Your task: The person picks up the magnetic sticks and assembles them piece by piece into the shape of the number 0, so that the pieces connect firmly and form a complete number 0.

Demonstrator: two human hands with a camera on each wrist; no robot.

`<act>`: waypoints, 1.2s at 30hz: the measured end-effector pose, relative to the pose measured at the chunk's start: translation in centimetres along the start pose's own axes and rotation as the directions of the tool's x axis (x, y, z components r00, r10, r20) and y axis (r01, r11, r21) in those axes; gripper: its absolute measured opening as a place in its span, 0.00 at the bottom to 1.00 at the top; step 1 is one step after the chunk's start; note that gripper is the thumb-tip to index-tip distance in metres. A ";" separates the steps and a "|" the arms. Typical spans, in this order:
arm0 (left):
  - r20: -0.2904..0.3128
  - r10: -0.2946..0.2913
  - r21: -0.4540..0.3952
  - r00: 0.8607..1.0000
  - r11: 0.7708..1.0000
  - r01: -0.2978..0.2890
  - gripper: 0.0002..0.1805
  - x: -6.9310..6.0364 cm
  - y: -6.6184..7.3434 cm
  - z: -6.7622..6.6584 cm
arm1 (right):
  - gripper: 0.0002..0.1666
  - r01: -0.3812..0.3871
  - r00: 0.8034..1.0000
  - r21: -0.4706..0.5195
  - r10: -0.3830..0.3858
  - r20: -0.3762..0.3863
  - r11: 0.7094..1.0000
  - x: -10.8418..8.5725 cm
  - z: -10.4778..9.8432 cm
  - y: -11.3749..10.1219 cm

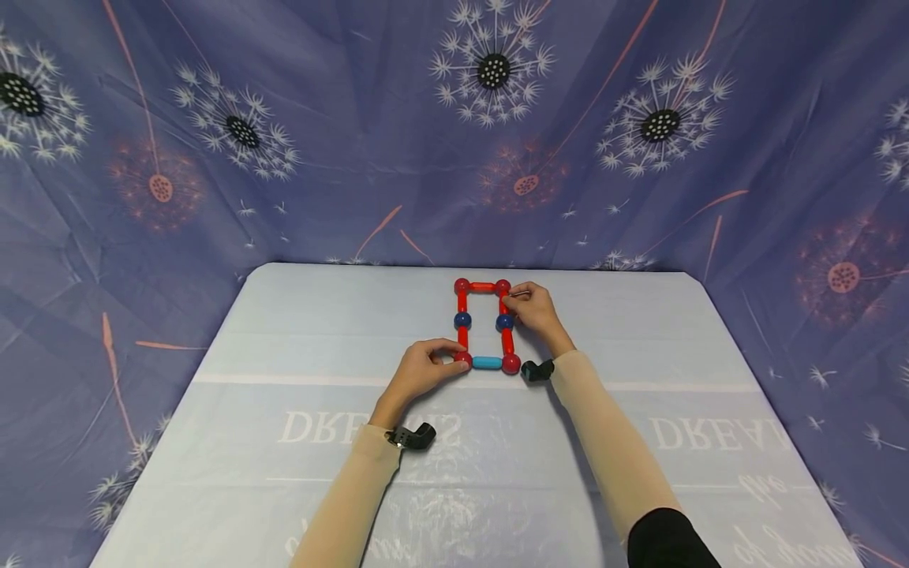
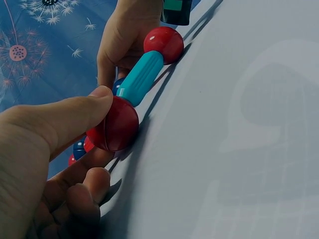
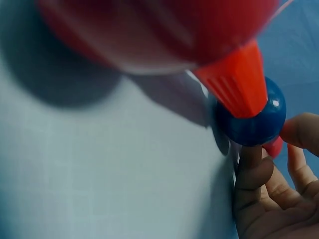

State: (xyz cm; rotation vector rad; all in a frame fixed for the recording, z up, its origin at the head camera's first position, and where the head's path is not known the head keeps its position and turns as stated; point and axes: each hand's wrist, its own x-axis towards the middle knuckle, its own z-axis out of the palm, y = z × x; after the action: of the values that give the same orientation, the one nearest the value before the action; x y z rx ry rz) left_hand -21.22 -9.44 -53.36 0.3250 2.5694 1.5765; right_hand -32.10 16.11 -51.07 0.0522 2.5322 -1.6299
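Note:
A rectangular frame of balls and rods lies on the table. Red balls mark its corners, such as the far-right ball (image 1: 503,285). Blue balls (image 1: 462,319) sit midway along both long sides. Red rods (image 1: 484,287) form the far and long sides, a light blue rod (image 1: 487,363) the near one. With thumb and fingers, my left hand (image 1: 419,369) pinches the near-left red ball (image 2: 117,127). My right hand (image 1: 537,312) grips the red rod beyond the right blue ball (image 3: 251,119); that ball partly hides this grip in the right wrist view.
The white table (image 1: 319,323) carries pale printed lettering. Behind it hangs a blue cloth (image 1: 341,142) with a dandelion pattern. Each wrist wears a black camera; the right one (image 1: 537,371) is close to the frame's near-right red ball (image 1: 510,364).

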 end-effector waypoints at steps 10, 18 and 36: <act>0.001 -0.004 0.006 1.000 1.000 0.004 0.16 0.0 0.2 0.1 | 0.20 -0.020 1.000 -0.022 0.020 -0.007 1.000 0.1 -0.3 0.2; 0.001 -0.018 0.011 1.000 1.000 0.018 0.16 0.0 0.3 0.2 | 0.19 0.016 0.999 -0.040 -0.014 0.037 0.999 -1.3 -0.7 0.3; 0.003 0.002 -0.001 1.000 1.000 -0.002 0.15 0.0 -0.1 -0.2 | 0.23 0.120 0.990 -0.191 -0.105 0.090 0.974 -4.9 -0.3 0.7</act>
State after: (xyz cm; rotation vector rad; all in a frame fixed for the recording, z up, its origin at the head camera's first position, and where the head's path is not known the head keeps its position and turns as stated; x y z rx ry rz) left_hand -21.24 -9.61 -53.35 0.3302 2.5673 1.5764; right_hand -27.22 16.86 -50.95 -0.1749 2.6635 -1.3785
